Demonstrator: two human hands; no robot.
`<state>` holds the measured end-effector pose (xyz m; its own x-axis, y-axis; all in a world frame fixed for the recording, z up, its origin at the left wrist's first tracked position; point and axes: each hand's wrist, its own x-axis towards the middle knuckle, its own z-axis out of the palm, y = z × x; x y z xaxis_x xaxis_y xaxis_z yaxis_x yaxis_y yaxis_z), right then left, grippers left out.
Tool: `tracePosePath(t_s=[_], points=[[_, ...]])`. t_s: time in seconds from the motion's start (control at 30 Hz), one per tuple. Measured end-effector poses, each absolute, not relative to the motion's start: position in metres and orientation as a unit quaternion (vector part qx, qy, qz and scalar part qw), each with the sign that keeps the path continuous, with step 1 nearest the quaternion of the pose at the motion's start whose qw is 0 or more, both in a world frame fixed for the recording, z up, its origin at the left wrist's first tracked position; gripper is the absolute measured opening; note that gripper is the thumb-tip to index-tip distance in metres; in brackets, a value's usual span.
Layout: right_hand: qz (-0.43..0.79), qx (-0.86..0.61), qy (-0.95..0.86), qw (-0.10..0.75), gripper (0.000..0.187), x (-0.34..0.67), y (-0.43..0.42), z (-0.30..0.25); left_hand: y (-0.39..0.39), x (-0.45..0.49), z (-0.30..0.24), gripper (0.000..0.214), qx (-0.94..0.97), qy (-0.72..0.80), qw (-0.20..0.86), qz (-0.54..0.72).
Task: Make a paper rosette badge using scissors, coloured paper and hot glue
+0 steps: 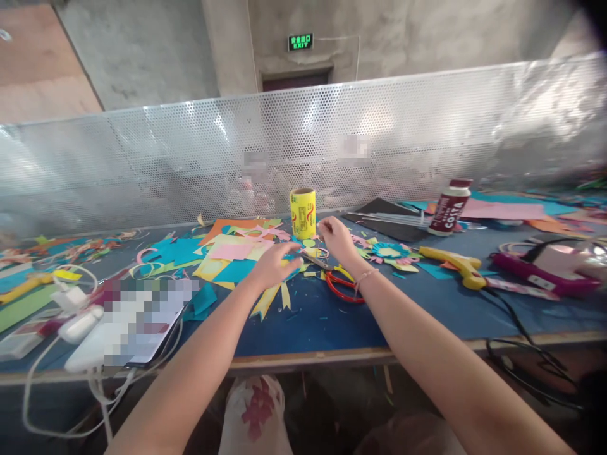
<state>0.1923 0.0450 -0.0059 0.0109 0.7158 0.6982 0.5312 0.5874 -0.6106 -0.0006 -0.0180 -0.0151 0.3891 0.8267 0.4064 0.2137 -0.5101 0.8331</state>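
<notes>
My left hand [275, 265] reaches over the cut paper with its fingers apart, holding nothing that I can see. Beyond it and a little to the right, my right hand [336, 239] has its fingers curled together beside a yellow printed cylinder [303, 216] that stands upright. Whatever those fingers pinch, if anything, is too small to make out. Under my right wrist lie scissors with red and yellow handles [337, 289], their blades pointing toward my left hand. A pale green paper disc [308, 243] rests at the cylinder's foot. Yellow paper strips [266, 302] lie below my left hand.
A teal paper ring [391, 252], a yellow glue gun [458, 264] and a COSTA bottle [450, 208] stand or lie to the right. On the left are a phone [164, 322] and white cables. A perforated metal screen [190, 170] closes off the table's back.
</notes>
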Motion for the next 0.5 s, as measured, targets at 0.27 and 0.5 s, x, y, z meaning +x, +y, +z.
tracePosePath(t_s=[0.27,0.5], points=[[0.212,-0.462,-0.628,0.589,0.017,0.2,0.045,0.003,-0.028,0.015,-0.023,0.052,0.905,0.322,-0.004,0.278],[0.317,-0.424,-0.56,0.637,0.014,0.213,0.051,0.005,-0.03,0.017,-0.021,0.056,0.927,0.287,-0.025,0.242]])
